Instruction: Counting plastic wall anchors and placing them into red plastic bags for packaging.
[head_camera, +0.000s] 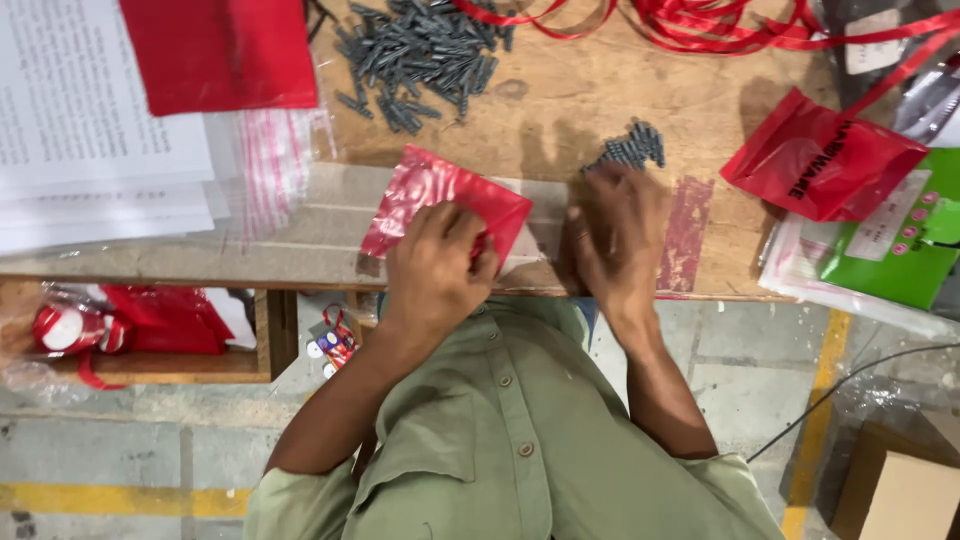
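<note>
My left hand (435, 265) pinches the red pouch (430, 190) at the table's (560, 100) near edge; my right hand's (615, 240) open fingers rest by a small pile of grey screws (632, 147).

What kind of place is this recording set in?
Probably a small hardware packing bench: a pile of grey wall plugs on a worn wooden table, red plastic bags, and red ribbon.
</note>
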